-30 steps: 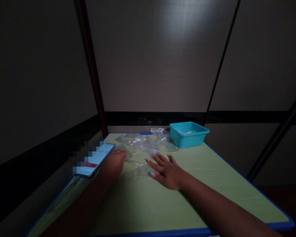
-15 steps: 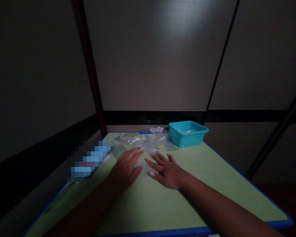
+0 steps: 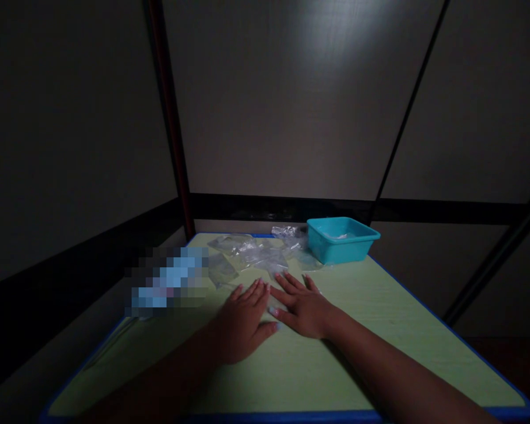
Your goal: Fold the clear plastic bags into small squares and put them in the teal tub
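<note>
Desk [image 3: 424, 330], pale green with blue edging, carries everything. From its middle, a turquoise tub [image 3: 342, 252] stands upright at one o'clock, and clear plastic pieces [image 3: 260, 256] lie crumpled and overlapping from eleven to twelve, reaching just beside the tub. Near the middle, the left hand [image 3: 241, 327] sits toward eight o'clock and the right hand [image 3: 307, 309] toward three, fingertips close together. Each grip is spread wide, palm down, with nothing seen held; whether film lies beneath, I cannot tell. The step looks like pressing or smoothing flat; moving on from this pose calls for steady, even palms, or fingers curled in to pinch an edge. Compared with half a second ago, the left hand has come nearer toward four o'clock, while the right has barely shifted.
</note>
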Demonstrator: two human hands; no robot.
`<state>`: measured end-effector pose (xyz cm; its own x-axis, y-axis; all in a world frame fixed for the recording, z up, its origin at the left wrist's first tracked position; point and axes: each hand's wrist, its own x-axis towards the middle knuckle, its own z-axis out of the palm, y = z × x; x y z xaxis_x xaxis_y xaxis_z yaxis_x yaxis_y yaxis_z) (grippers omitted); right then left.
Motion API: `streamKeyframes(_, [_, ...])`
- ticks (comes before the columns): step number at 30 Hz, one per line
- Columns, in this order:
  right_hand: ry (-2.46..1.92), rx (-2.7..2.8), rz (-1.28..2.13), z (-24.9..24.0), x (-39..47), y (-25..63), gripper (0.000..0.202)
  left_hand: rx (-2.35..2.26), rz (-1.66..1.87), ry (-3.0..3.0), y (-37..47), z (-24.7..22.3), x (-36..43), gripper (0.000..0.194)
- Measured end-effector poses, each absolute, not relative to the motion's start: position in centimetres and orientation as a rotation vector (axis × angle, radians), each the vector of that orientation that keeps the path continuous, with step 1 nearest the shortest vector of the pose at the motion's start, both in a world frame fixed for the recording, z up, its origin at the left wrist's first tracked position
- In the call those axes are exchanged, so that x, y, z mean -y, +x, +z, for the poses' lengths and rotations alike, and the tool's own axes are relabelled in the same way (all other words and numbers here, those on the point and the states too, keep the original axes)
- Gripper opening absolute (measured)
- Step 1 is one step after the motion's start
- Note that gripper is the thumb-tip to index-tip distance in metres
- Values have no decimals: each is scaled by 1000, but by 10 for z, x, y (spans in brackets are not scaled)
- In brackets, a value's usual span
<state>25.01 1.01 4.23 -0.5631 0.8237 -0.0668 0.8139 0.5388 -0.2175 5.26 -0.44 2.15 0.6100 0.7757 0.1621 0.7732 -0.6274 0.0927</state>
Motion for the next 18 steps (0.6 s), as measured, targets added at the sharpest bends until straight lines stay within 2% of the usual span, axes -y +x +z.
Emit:
streamKeyframes(8, [-1432,2710,337,42,-10,250,63,-1947,239,2611,31,6,-8,71])
streamKeyframes(12, [-1436,2706,326,41,-11,250,62,-2100,317,2539,27,4,-11,73])
streamKeyframes(15, [-1435,2710,314,40,-11,250,61,-1960,476,2662,33,12,-6,68])
streamKeyframes(18, [-1437,2726,296,39,-12,250,63,-1532,543,2857,43,26,2,65])
